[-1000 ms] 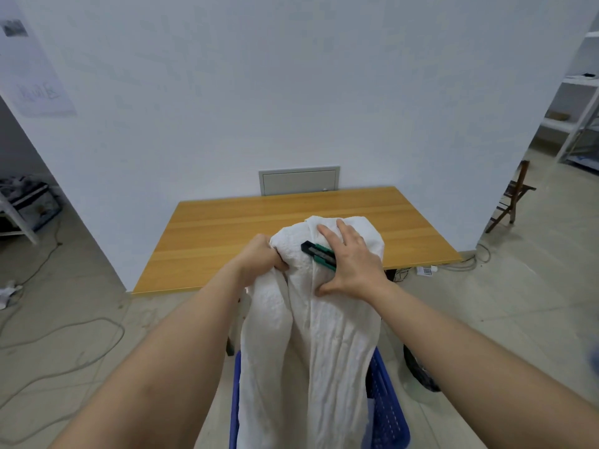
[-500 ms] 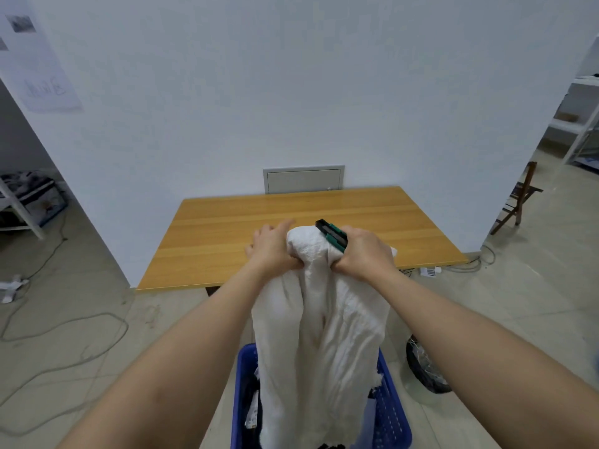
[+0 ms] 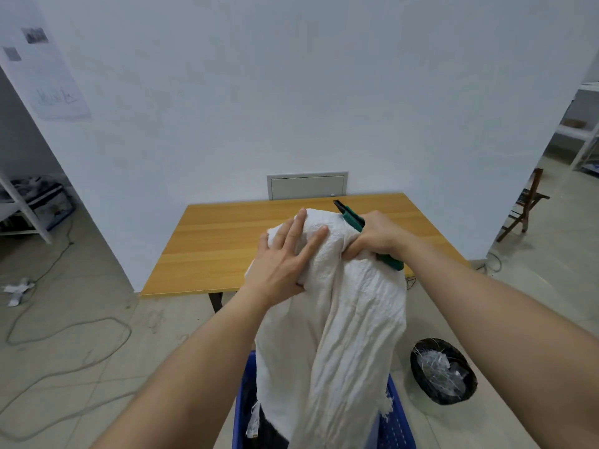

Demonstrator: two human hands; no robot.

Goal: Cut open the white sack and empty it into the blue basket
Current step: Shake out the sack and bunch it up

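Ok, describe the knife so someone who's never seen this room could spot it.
Find the wooden table, then the white sack held up before it. The knife sticks out of the right hand gripping the sack's top: the only green-and-black thing there.

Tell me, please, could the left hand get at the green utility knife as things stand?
Probably yes: the left hand lies flat on the white sack, near the green utility knife gripped by the right hand; nothing stands between.

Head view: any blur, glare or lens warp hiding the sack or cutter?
Head view: even, soft light, no glare; the white sack, the green cutter and both hands are sharp; wide-angle warp bends wall edges and stretches forearms; the blue basket is cropped at the bottom.
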